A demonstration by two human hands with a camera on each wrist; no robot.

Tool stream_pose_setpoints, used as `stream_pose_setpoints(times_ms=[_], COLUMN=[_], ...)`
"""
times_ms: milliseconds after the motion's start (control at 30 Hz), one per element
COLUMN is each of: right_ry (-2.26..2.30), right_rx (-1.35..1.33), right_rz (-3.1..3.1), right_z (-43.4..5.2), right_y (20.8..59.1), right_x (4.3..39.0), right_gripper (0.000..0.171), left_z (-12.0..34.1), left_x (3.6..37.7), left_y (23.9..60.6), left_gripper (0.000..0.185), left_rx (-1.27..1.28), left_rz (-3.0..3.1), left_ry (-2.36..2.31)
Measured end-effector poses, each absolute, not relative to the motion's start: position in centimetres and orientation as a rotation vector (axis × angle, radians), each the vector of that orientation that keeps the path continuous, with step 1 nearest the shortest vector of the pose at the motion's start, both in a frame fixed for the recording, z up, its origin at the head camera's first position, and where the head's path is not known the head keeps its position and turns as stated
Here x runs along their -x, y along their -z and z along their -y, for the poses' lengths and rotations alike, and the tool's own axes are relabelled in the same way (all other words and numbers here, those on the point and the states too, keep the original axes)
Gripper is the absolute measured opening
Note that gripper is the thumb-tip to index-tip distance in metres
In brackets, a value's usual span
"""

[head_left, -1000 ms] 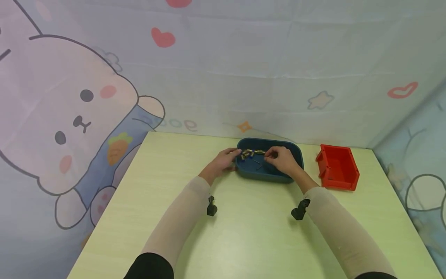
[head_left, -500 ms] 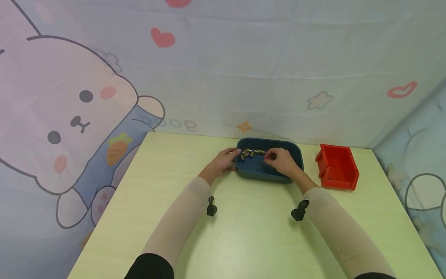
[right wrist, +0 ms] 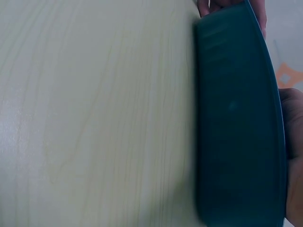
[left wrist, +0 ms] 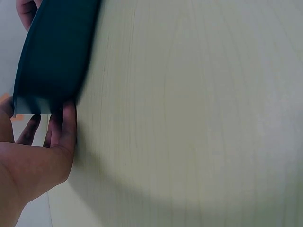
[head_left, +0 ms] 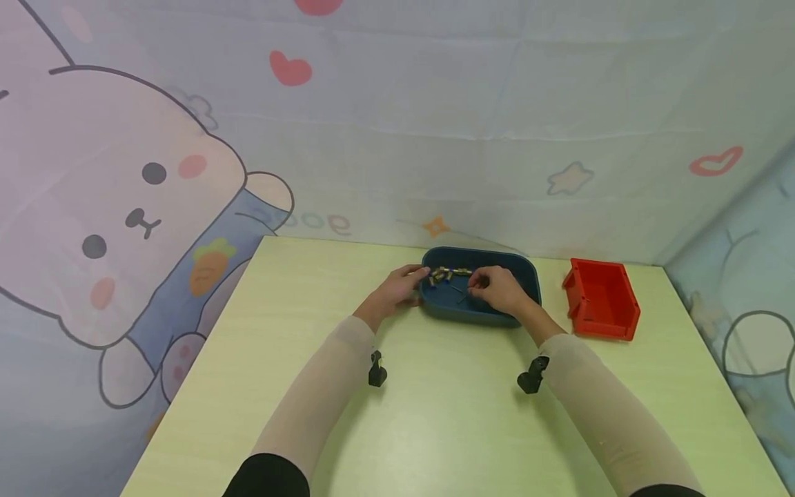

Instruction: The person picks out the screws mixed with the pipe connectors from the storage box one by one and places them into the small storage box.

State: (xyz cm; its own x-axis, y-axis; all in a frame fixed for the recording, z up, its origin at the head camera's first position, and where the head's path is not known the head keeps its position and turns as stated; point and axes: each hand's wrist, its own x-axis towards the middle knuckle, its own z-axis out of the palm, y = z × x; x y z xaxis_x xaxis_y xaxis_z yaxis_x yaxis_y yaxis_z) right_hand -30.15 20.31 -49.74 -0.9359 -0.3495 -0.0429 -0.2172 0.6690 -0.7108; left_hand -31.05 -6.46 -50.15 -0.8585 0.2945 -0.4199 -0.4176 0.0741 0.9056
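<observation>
Little has changed since a second ago: the right hand (head_left: pixel 499 290) has crept slightly leftward inside the blue tray (head_left: pixel 529 275), toward the heap of small metal parts (head_left: pixel 447 273), while the left hand (head_left: pixel 397 290) has stayed at the tray's left end and the tray itself has not moved. The tray sits near the far edge of the table (head_left: pixel 435 414), about midway along it, with the parts bunched in its far-left part. The left hand rests against the outside of the tray's left wall; in the left wrist view its fingers (left wrist: pixel 64 127) lie fairly straight along the wall, relaxed, with the thumb up at the rim close to the parts, grasping nothing that shows. The right hand reaches over the tray's near wall, its curled fingertips down in the tray just right of the parts; whether they pinch one cannot be told from the head view, and the right wrist view shows only the tray's dark outer wall (right wrist: pixel 236 123) with the hand behind it. A red bin (head_left: pixel 601 298) stands just right of the tray, toward the far right corner of the table, apart from both hands
</observation>
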Motion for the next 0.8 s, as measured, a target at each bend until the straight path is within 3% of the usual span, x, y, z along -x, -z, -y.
stream_pose_setpoints(times_ms=[800], right_ry=[1.077], right_rx=[0.484], right_rz=[-2.648], right_z=[-19.9], right_y=[50.9], right_x=[30.6], right_gripper=[0.006], left_z=[6.6], left_x=[31.1], left_y=[50.3], left_gripper=[0.058], left_rx=[0.085], left_rz=[-1.842], left_ry=[-1.832])
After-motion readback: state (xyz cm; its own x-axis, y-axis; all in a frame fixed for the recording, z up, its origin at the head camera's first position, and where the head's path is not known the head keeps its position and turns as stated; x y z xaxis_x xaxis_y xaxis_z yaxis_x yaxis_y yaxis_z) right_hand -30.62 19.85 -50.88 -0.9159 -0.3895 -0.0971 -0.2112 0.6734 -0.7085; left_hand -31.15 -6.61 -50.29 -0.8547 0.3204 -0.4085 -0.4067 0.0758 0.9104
